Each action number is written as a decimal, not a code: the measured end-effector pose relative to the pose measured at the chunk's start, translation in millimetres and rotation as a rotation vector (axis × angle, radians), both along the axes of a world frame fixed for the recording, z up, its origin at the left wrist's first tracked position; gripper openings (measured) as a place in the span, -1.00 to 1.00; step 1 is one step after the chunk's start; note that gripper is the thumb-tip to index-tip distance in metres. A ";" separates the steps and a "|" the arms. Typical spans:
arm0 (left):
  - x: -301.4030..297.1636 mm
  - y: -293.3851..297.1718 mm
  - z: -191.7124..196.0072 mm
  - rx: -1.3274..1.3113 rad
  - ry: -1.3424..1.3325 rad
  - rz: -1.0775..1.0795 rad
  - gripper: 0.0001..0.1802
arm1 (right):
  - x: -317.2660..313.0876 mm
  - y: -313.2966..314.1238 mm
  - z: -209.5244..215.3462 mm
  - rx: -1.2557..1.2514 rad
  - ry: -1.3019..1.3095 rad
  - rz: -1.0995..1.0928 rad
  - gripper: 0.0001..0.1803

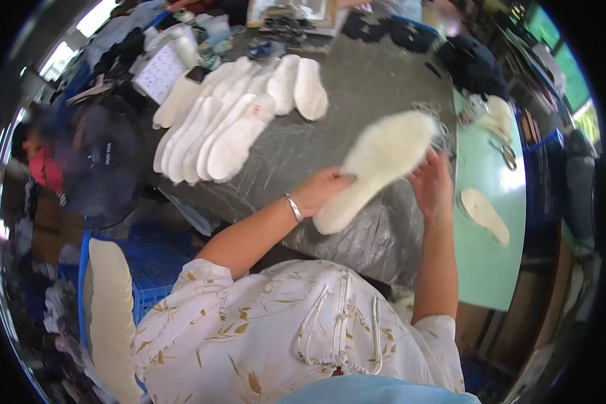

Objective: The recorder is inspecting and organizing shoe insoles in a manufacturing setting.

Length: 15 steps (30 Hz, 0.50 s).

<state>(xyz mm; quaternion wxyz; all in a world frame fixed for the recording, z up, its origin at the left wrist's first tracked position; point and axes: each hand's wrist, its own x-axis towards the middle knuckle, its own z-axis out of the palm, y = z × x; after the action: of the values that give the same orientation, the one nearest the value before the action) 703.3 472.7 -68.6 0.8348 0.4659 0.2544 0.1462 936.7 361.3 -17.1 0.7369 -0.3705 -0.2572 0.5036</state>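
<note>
A cream, fluffy fleece insole is held at a slant above the dark table, its wide end up to the right. My left hand is closed on its narrower middle, thumb on top and the other fingers hidden beneath. At the far right edge of the wide end, my right hand has its fingers curled against the rim; the fingertips are partly blurred. Left of the held piece, several pale insoles lie in overlapping rows on the table, one with a small red mark.
A green board along the right side bears a single insole and scissors. Dark caps lie at the back right. A black fan stands at left, above a blue crate. The dark table stretches away ahead.
</note>
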 end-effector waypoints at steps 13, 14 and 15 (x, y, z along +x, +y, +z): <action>8.4 -34.8 13.6 -0.306 0.044 0.114 -0.69 | -29.0 23.9 1.3 -0.211 -0.285 0.004 -0.51; 8.5 -33.6 10.9 -0.309 0.055 0.116 -0.69 | -26.9 26.2 -0.2 -0.217 -0.343 0.000 -0.51; 9.5 -33.4 9.6 -0.325 0.024 0.089 -0.69 | -26.3 27.0 -0.1 -0.224 -0.402 -0.001 -0.51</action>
<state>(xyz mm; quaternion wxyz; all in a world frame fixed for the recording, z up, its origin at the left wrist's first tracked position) 712.8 439.3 -59.1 0.8887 0.3145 0.3053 0.1342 910.4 388.3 -17.2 0.6252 -0.5430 -0.3411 0.4449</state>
